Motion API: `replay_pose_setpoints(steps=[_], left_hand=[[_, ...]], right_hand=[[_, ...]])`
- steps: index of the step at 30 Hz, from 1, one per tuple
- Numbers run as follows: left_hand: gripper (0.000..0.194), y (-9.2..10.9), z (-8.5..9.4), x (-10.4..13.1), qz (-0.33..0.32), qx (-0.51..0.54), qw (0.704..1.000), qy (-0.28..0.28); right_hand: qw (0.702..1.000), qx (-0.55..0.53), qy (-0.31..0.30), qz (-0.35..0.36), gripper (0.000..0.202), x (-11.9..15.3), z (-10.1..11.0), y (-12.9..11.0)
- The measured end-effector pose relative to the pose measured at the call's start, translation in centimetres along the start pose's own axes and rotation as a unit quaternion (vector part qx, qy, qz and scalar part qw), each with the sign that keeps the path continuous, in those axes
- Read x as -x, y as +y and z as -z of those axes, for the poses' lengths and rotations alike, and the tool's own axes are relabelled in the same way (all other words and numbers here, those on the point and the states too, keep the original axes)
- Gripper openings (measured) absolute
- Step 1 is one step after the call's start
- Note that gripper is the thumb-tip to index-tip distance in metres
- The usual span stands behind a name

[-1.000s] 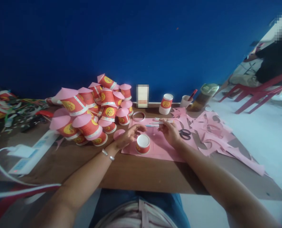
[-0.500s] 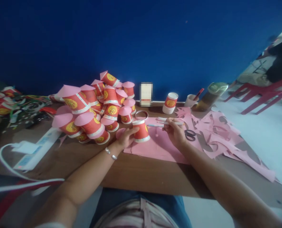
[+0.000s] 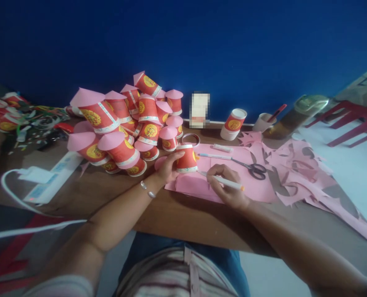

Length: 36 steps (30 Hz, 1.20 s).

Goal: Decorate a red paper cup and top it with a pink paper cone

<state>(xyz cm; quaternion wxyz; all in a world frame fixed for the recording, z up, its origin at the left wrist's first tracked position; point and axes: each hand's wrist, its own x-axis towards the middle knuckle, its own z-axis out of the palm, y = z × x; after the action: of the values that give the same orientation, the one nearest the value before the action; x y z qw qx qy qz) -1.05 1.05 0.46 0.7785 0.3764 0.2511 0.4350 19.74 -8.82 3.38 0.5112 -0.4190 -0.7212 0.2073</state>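
Since half a second ago, the right hand (image 3: 227, 187) has come away from the pens toward the near side of the pink paper (image 3: 192, 185), bringing a white marker (image 3: 229, 182) with it. From my distant seat I see its fingers pinched around that marker, orange end outward and tip pointing at the red cup (image 3: 187, 160). I can't tell whether the tip touches. My view shows the left hand (image 3: 169, 166) gripping the cup's side over the left part of the paper, wider end downward; whether it rests there I cannot tell.

Beyond the right hand I see a blue-and-white pen (image 3: 214, 156) lying near the black-handled scissors (image 3: 257, 171). A roll of tape (image 3: 198, 142) sits just behind the cup. I have a heap of cone-topped cups (image 3: 92, 117) on the left, a power strip (image 3: 52, 179) nearer me, and pink scraps (image 3: 295, 173) on the right.
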Motion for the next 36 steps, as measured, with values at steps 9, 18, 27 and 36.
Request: replay_pose_setpoints(steps=[9, 18, 27, 36], left_hand=[[0.046, -0.5, -0.3, 0.1, 0.011, -0.016, 1.0, 0.016], [0.042, -0.8, 0.0, 0.0, 0.006, -0.04, 0.999, 0.026], [0.035, -1.0, 0.1, 0.0, 0.001, -0.048, 0.998, 0.03], [0.038, -0.5, -0.5, 0.2, 0.002, -0.056, 0.998, -0.004]], right_hand=[[0.992, 0.055, -0.037, 0.11, 0.01, 0.2, -0.6, -0.3], [0.988, 0.074, -0.036, 0.13, 0.01, 0.5, -1.1, 0.3], [0.986, 0.085, -0.037, 0.136, 0.01, 0.5, -1.1, 0.3], [0.987, 0.083, -0.039, 0.128, 0.01, 0.5, -1.2, 0.1]])
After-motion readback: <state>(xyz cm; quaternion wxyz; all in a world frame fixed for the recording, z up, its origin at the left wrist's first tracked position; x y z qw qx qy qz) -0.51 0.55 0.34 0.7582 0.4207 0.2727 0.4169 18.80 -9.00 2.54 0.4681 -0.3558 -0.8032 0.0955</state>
